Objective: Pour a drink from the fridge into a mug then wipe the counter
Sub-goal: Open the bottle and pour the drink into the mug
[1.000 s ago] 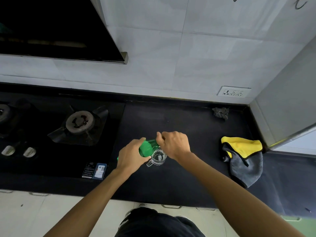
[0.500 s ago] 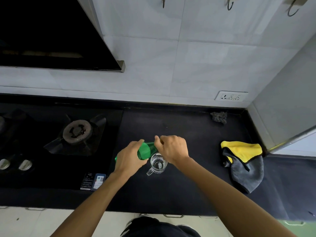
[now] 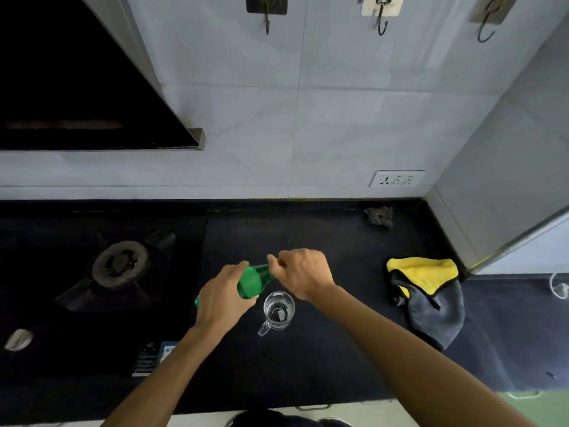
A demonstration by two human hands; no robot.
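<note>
A green bottle [image 3: 252,280] lies tilted above the black counter [image 3: 323,359], its neck pointing right. My left hand [image 3: 223,298] grips its body from the left. My right hand [image 3: 303,275] is curled round the neck end, and the cap is hidden under its fingers. A clear glass mug [image 3: 278,312] stands upright on the counter just below and between my hands, handle toward me. A yellow and grey cloth [image 3: 428,294] lies crumpled on the counter to the right.
A gas hob with a burner [image 3: 118,266] and a knob [image 3: 18,339] fills the left. A dark scrubber [image 3: 379,216] sits by the back wall near a socket [image 3: 397,179]. A grey cabinet side [image 3: 498,186] closes the right. Hooks [image 3: 381,23] hang above.
The view has tilted up, so hands, bottle and mug sit lower in frame. Both hands keep their hold on the bottle; the mug now shows clear of the right hand.
</note>
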